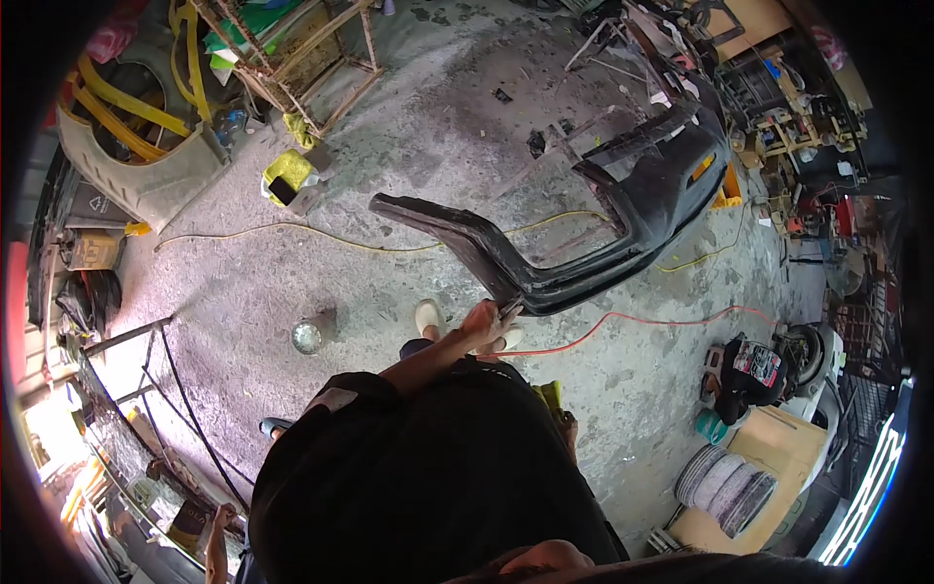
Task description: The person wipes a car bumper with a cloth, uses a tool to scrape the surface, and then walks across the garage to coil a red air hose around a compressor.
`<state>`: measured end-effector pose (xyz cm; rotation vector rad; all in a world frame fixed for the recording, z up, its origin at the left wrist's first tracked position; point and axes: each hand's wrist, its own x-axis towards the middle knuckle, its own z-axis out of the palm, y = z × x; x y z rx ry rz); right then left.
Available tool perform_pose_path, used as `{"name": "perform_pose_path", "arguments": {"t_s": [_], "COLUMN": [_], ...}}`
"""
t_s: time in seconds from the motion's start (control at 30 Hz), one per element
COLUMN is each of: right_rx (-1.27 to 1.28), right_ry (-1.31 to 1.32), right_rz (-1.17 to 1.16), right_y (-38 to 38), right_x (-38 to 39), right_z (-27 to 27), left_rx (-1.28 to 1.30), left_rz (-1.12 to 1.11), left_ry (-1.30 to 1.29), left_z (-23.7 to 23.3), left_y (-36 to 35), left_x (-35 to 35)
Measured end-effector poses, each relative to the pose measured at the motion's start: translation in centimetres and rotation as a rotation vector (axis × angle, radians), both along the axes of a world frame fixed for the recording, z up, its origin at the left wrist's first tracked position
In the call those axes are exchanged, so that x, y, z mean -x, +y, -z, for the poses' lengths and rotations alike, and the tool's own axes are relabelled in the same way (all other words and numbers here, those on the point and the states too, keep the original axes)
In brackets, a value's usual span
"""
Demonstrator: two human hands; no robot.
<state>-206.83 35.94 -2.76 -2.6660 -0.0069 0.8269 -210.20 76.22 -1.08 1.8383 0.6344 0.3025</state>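
A long black car bumper [574, 277] with a curved frame fills the centre right, raised above the concrete floor. My left arm reaches forward, and my left hand [484, 325] is closed at the bumper's near lower edge. Low on the right side of my body, my right hand [569, 428] is closed on a yellow-green cloth [551, 395], apart from the bumper. My torso hides part of that arm.
A metal can [307, 338] stands on the floor at left, near a dark metal frame [131, 339]. A red hose [608, 316] crosses the floor. A person [754, 375] crouches at right, near stacked tyres [725, 487]. Another person's arm [218, 550] shows lower left.
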Motion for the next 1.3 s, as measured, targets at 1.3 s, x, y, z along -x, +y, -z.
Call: {"name": "perform_pose_path", "arguments": {"t_s": [1.3], "right_rx": [-0.089], "right_ry": [0.003], "right_rz": [0.149], "right_y": [-33.7], "right_x": [-17.1], "right_z": [3.7], "left_rx": [-0.333], "left_rz": [-0.290], "left_ry": [-0.019], "left_z": [-5.5], "left_y": [-20.5], "left_x": [-24.0]}}
